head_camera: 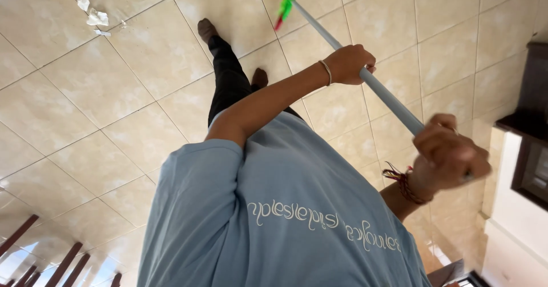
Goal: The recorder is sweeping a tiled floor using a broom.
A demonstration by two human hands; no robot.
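My left hand (349,63), with a metal bangle at the wrist, is closed around the middle of a grey-blue broom handle (383,94). My right hand (448,158), which has a red thread band on the wrist, grips the same handle higher up, close to my chest. The handle slants away to a green and red broom head (287,2) on the floor ahead of my feet; only part of the head is in view. I wear a light blue shirt (274,218) and black trousers (227,78).
Beige tiled floor (103,93) spreads all around. Several scraps of white paper (91,14) lie at the far left. Dark wooden furniture (531,121) stands against a white wall on the right. Brown wooden bars (63,264) show at the lower left.
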